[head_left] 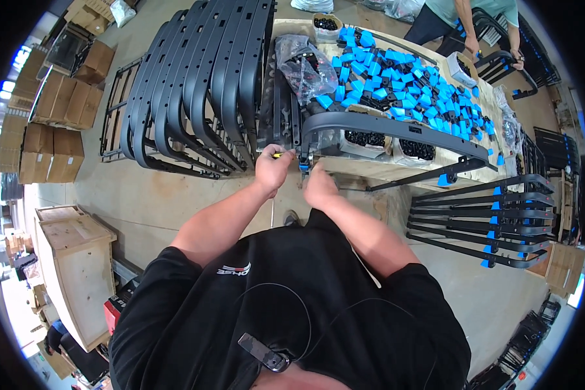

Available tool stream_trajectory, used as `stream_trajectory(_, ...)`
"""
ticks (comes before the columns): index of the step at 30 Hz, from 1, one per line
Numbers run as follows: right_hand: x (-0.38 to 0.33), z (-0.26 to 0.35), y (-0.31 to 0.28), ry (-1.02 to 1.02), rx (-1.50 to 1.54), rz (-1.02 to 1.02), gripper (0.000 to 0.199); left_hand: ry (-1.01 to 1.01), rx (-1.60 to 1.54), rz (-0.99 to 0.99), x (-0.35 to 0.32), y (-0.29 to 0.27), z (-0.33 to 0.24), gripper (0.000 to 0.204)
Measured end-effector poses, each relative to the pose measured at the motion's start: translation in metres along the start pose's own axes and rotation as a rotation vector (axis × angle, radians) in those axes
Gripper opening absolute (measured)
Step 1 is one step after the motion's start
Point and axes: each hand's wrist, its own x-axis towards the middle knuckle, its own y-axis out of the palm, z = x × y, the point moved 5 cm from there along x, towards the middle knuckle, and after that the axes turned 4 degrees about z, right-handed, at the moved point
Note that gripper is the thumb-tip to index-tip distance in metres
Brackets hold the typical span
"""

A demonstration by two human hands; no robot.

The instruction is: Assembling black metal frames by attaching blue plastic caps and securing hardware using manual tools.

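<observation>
A black curved tubular frame [396, 122] lies across the front of the worktable, its left end in front of my chest. At that end sits a small blue clip-like piece [304, 167], between my two hands. My left hand [271, 170] is closed around a small yellow-and-black object [277, 155], whose kind I cannot make out. My right hand [320, 187] is closed, with thumb and fingertips at the frame's end just right of the blue piece. What those fingertips pinch is hidden.
Black frames [205, 84] stand stacked on the left. The worktable [344, 168] carries a heap of blue-and-black parts [396, 78], a clear plastic bag [305, 68] and tubs of black hardware [415, 151]. More frames [481, 221] are stacked right. A co-worker [461, 26] handles a frame at far right.
</observation>
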Motion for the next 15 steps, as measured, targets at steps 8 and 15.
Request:
stream_trajectory(8,-0.01,0.006,-0.008,-0.028,0.294,0.061,0.041,0.233,0.097,-0.063,0.005,-0.001,0.0,0.026)
stream_trajectory(15,-0.002,0.003,-0.002,-0.061,0.261,-0.003,0.049,0.21,0.093,-0.109,0.003,-0.005,0.007,0.028)
